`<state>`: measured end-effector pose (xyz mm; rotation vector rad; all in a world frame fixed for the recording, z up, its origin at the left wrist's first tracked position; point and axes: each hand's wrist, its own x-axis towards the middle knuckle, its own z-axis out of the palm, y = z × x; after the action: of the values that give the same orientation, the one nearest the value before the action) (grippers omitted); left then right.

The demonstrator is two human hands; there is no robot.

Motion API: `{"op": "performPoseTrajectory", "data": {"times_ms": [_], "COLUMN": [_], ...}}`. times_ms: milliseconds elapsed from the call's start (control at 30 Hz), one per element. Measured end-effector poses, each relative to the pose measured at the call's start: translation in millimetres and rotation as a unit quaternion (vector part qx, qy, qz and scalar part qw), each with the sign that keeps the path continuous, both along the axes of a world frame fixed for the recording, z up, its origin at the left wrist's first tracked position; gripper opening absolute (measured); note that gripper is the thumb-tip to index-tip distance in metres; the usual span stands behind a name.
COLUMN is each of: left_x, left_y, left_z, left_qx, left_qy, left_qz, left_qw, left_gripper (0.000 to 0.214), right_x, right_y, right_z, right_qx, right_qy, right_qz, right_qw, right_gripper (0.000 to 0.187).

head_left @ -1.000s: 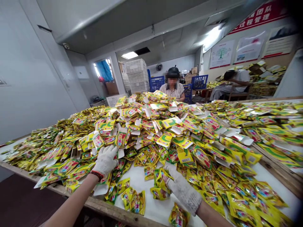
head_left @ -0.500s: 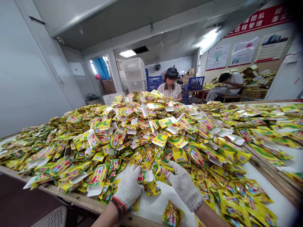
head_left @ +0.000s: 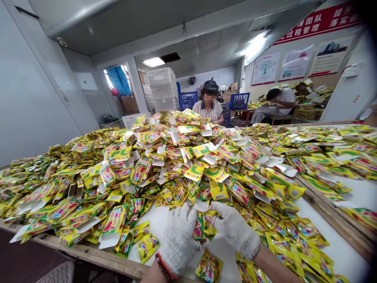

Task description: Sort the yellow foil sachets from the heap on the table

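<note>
Both my hands wear white knitted gloves. My left hand (head_left: 178, 237) is closed round a flat yellow and green carton (head_left: 199, 226) with a white flap, held just above the white table top (head_left: 156, 222). My right hand (head_left: 235, 230) is closed on yellow sachets (head_left: 209, 221) and presses them against the carton's open end. The two hands meet at the near edge of the table, in front of a big heap of flat cartons (head_left: 188, 157). Loose sachets (head_left: 207, 267) lie right under my hands.
Sachets cover the table at left (head_left: 44, 184) and right (head_left: 294, 236). A wooden rail (head_left: 326, 206) splits off a second table at right. A person in a striped shirt (head_left: 208, 108) sits behind the heap; another person (head_left: 277, 100) leans over a far table. Blue and white crates (head_left: 165, 90) stand behind.
My left hand came from the carton heap at left to the middle with a carton in it. My right hand stayed put with its sachets; now both hands touch.
</note>
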<state>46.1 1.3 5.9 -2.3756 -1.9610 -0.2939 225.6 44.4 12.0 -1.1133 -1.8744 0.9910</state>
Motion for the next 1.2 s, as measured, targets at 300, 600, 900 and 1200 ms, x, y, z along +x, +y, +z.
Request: {"op": "performPoseTrajectory", "data": {"times_ms": [300,600,900,1200], "left_x": [-9.7,-5.7,-1.9,-2.6], "left_y": [11.6,8.3,8.6,6.7], "left_z": [9.2,-2.6,-17.0,-7.9], "left_qx": [-0.006,-0.005,0.03,0.005], "left_qy": [-0.039,-0.079,-0.038,-0.011], "left_qz": [0.052,0.011,-0.003,-0.004], "left_qw": [0.998,0.997,0.999,1.0], "left_gripper": [0.055,0.052,0.05,0.053], "right_x": [-0.7,6.6,-6.4,-6.1], "right_y": [8.6,-0.8,-2.0,-3.5], "right_z": [-3.2,-1.1,-4.8,-2.7], "right_qx": [-0.153,-0.032,-0.026,-0.24], "right_qy": [0.084,0.004,-0.001,0.025], "right_qz": [-0.095,-0.015,-0.02,0.081], "right_qw": [0.98,0.999,0.999,0.967], "right_gripper": [0.025,0.032,0.042,0.012]}}
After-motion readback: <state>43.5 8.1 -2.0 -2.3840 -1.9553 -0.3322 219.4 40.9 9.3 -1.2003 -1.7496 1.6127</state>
